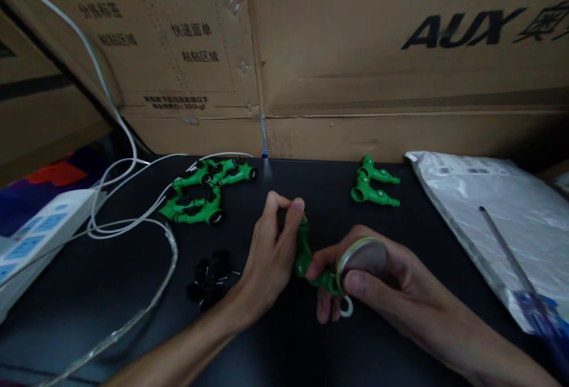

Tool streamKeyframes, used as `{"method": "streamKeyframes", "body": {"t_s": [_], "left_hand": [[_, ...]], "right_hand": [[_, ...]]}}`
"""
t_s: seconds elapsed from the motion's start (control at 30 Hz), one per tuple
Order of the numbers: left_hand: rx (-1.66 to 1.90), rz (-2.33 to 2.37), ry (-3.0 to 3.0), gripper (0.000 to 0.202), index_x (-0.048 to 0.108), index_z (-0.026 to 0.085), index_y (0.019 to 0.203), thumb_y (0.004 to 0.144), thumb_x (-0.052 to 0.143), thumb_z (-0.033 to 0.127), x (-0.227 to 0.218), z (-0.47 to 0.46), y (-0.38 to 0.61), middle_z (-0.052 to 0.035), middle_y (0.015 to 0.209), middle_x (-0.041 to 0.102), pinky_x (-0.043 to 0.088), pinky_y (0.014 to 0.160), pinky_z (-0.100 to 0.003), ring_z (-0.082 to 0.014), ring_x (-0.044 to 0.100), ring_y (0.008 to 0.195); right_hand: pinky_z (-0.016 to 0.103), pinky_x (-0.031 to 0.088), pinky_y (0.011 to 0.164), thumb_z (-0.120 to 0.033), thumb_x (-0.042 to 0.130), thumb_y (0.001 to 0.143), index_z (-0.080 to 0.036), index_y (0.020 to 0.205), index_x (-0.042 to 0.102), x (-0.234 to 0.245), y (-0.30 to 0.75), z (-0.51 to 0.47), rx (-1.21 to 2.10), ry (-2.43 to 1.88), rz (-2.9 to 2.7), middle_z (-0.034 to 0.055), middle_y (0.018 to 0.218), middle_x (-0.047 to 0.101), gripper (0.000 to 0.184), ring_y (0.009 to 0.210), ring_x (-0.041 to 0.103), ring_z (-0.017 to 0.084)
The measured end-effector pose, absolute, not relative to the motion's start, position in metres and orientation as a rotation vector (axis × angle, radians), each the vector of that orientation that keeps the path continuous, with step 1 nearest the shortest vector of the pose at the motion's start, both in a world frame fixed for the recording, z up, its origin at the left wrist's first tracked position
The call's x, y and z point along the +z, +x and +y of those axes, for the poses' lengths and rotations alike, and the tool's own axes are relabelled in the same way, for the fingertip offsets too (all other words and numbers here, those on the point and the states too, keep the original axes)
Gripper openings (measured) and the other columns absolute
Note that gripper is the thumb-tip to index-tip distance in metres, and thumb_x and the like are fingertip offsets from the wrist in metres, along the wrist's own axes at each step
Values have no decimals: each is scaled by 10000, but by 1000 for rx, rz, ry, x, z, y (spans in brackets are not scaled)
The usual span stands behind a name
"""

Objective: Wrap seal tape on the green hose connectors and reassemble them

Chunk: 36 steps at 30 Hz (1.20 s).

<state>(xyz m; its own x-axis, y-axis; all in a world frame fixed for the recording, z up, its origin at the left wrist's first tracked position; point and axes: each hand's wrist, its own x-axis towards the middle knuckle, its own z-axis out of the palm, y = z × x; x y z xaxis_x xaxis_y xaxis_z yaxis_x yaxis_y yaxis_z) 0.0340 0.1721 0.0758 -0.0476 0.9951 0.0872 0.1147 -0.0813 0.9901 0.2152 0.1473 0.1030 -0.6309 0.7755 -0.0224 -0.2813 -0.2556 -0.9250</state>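
Observation:
Between my two hands is a green plastic branched hose connector [303, 249], tilted, with its upper end partly covered by my left fingers. My left hand [276, 250] is closed, thumb and bent forefinger pinching that upper end. My right hand [382, 283] is closed around a round, flat disc [364, 256] with a grey face and pale green rim; its exact kind is unclear. The right fingertips also touch the connector's lower branch. Below them, a small white ring [347, 306] shows against the right fingers. Left of my left wrist lies a pile of small black parts with metal pins [211, 277].
Several green connectors with black fittings [195, 206] lie at back left. Plain green connectors [373, 188] lie at back right. A silver-grey mailer bag [502, 221] carries a screwdriver [509, 253]. White cables [133, 221] and a power strip [40, 233] occupy the left; cardboard boxes [355, 73] stand behind.

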Motion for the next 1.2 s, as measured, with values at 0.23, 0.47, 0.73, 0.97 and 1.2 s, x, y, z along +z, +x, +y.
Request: {"method": "streamKeyframes", "body": {"t_s": [0.23,0.47,0.73,0.97,1.2], "left_hand": [[1094,1239,1126,396,520,237,897,1027,489,610,83,174,32,63,687,516,357,352,-160,-93,492,461],[972,1100,1089,416,566,206,862,992,563,601,83,180,28,33,721,565,397,348,-132,-98,532,531],[948,1033,1102,398,588,185,836,978,616,556,75,184,25,44,674,530,426,404,-153,-97,519,554],[903,1068,1203,256,686,170,1009,840,820,309,68,189,24,1,814,712,526,596,-243,-143,658,685],[728,1019,1646,104,834,265,889,869,815,365,58,179,23,-10,947,790,551,838,-307,-200,741,900]], "right_hand": [[204,544,681,-344,756,980,-182,1012,718,106,230,160,1918,-719,-1315,35,966,761,169,724,710,96],[164,539,597,-318,795,946,-177,955,719,108,248,166,2081,-645,-1160,33,928,752,160,669,711,90],[149,529,526,-335,842,891,-171,860,702,108,251,171,2143,-629,-1051,47,853,739,218,585,637,76],[129,476,444,-347,977,707,-225,772,750,126,262,173,1812,-840,-1063,-13,739,691,266,477,526,48],[114,482,488,-355,996,680,-215,803,777,129,263,174,1670,-896,-1053,-36,755,702,288,505,491,24]]}}
